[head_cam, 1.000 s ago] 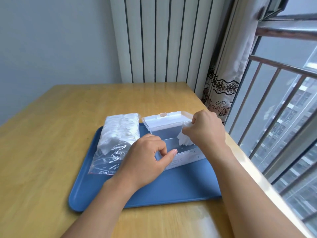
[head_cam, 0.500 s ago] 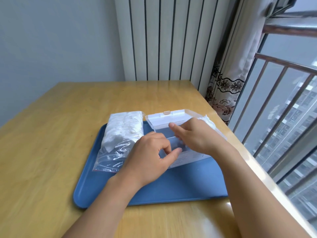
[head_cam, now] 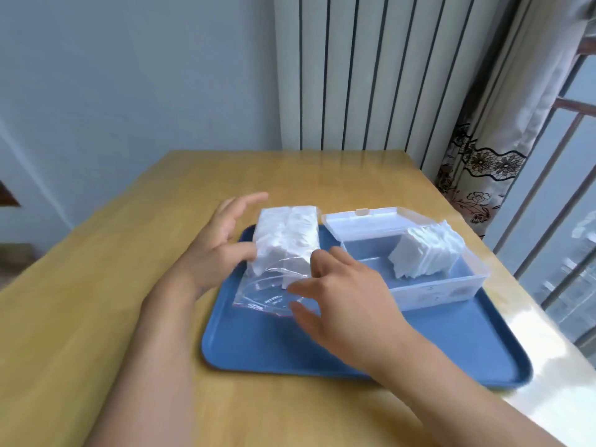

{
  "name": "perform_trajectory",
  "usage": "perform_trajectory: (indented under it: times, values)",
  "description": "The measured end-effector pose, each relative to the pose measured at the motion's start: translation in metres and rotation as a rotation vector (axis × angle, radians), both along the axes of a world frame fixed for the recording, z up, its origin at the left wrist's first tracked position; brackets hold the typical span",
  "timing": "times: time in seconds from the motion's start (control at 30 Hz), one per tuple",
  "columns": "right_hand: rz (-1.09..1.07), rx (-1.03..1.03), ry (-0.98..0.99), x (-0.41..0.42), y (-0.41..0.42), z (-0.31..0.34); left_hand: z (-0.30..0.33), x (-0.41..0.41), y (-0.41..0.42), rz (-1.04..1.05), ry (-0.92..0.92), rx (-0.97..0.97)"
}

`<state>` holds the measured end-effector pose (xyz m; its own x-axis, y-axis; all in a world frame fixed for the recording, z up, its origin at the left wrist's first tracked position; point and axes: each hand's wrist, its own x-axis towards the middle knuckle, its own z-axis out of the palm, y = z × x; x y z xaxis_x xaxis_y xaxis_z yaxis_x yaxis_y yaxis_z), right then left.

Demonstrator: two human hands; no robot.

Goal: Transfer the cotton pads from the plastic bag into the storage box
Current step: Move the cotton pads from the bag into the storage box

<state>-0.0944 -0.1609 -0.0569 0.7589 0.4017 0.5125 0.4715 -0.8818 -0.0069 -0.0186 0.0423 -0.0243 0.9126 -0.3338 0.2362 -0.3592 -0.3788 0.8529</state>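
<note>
Your plastic bag [head_cam: 283,253] lies on the blue tray [head_cam: 354,343], just left of the storage box [head_cam: 419,285], which stands with its lid back and a fanned batch of cotton pads [head_cam: 422,253] already in its right end; more pads fill the far half of the bag, while the near half, by the red-edged mouth, is flat and clear. Your left hand [head_cam: 222,250] rests against the left side of the bag, fingers spread and loose, grasping nothing; your right hand [head_cam: 342,295] hovers at the bag's mouth, fingers relaxed, whether touching the film I cannot tell. Expect the film to be thin, slick and crinkly; steady the packed end with your left hand. The pads look light, soft and easily scattered; reach in through the mouth and pinch a small stack by its edges rather than one pad.
</note>
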Motion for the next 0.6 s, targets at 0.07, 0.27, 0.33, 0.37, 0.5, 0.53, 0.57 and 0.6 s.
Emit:
perform_trajectory:
  times: [0.07, 0.27, 0.33, 0.37, 0.5, 0.53, 0.57, 0.6]
  values:
    - [-0.141, -0.061, -0.064, 0.006, 0.001, -0.006, -0.006, 0.002, 0.007, -0.151, 0.176, 0.12]
    - [-0.321, -0.11, -0.102, 0.011, 0.003, -0.018, -0.02, 0.012, -0.012, 0.057, -0.108, 0.292]
    - [-0.367, -0.103, -0.088, 0.014, 0.006, -0.021, -0.021, 0.013, -0.015, 0.109, -0.16, 0.268]
    - [-0.385, -0.098, -0.085, 0.016, 0.008, -0.021, -0.022, 0.014, -0.015, 0.125, -0.177, 0.27]
    - [-0.368, -0.005, -0.111, 0.025, 0.016, -0.013, -0.024, 0.016, -0.017, 0.186, -0.195, 0.265]
    - [-0.359, 0.011, -0.12, 0.026, 0.017, -0.012, -0.024, 0.016, -0.017, 0.199, -0.195, 0.259]
    - [-0.352, 0.02, -0.123, 0.027, 0.018, -0.011, -0.025, 0.016, -0.017, 0.211, -0.193, 0.253]
    - [-0.35, 0.025, -0.122, 0.027, 0.018, -0.011, -0.025, 0.016, -0.017, 0.223, -0.191, 0.251]
